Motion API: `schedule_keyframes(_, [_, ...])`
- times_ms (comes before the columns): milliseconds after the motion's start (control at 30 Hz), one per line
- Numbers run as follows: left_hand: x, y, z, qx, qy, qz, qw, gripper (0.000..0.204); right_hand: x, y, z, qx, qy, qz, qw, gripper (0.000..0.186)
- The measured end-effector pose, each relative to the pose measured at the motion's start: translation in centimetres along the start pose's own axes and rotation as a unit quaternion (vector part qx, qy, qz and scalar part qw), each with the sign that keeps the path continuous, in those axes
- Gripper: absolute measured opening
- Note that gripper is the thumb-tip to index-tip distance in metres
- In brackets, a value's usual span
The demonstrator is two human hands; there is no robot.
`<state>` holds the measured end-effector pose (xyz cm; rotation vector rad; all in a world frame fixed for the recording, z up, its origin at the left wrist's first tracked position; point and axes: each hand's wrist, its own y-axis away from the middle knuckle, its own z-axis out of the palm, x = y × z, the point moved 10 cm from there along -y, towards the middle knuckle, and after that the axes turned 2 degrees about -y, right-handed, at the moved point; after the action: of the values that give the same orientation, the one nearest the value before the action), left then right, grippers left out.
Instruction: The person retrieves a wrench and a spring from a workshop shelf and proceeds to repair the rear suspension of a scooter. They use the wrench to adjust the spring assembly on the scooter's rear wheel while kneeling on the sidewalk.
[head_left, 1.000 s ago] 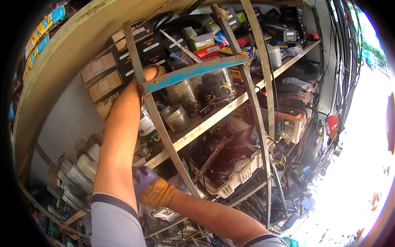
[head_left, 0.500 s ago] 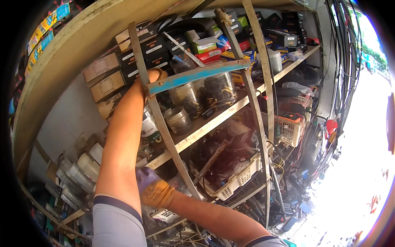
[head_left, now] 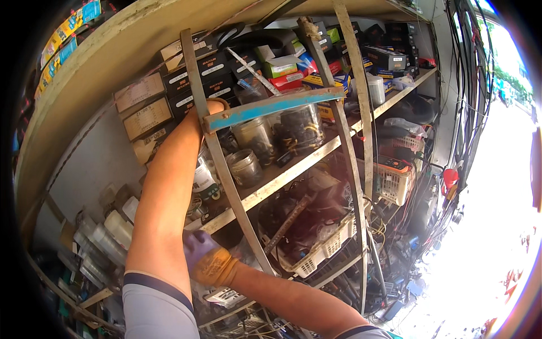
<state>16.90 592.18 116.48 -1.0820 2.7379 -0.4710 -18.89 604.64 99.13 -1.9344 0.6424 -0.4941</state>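
Observation:
My left hand (head_left: 216, 107) reaches behind the upright of a rusty metal frame with a blue crossbar (head_left: 274, 104), beside stacked dark boxes (head_left: 189, 79); its fingers are mostly hidden. Just right of it are clear plastic jars (head_left: 251, 135) of small dark parts. Lower down, my right hand (head_left: 203, 254), in a purple and orange glove, is beside my left forearm, which partly covers it, under the edge of the middle shelf (head_left: 251, 198). What that hand touches is unclear.
Tan cartons (head_left: 147, 116) are stacked at upper left, cylindrical containers (head_left: 116, 231) below. A white basket (head_left: 322, 248) of dark clutter sits on the lower level. Hanging cables (head_left: 463, 85) line the right side, beside a bright opening.
The shelving sits slightly lower in the view. My left hand also appears slightly lower, still behind the frame, and my right hand stays in about the same place.

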Motion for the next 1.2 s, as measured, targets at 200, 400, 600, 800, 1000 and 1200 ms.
schedule_keyframes(200, [-1.0,-1.6,1.6,-0.030,-0.029,0.016,0.999,0.032,0.3,0.3,0.1,-0.026,-0.015,0.001,1.000,0.041])
schedule_keyframes(400, [1.6,0.9,0.3,0.005,0.215,0.023,0.976,0.026,0.7,0.3,0.5,-0.009,-0.020,0.007,1.000,0.041])
schedule_keyframes(600, [8.7,4.6,-3.8,0.071,0.107,0.042,0.991,0.023,0.3,0.2,0.5,-0.062,-0.037,-0.005,0.997,0.032])
schedule_keyframes(800, [11.5,8.7,-5.8,-0.086,-0.146,-0.147,0.975,0.041,0.7,0.1,0.3,-0.134,-0.039,0.021,0.990,0.026])
schedule_keyframes(1000, [10.3,9.5,-6.9,-0.017,-0.280,-0.112,0.953,0.037,0.3,0.0,1.0,-0.078,-0.034,0.025,0.996,0.021])
schedule_keyframes(1200, [9.4,8.6,-6.3,-0.049,-0.371,-0.130,0.918,0.042,0.3,0.2,0.4,-0.033,-0.029,0.014,0.999,0.018])
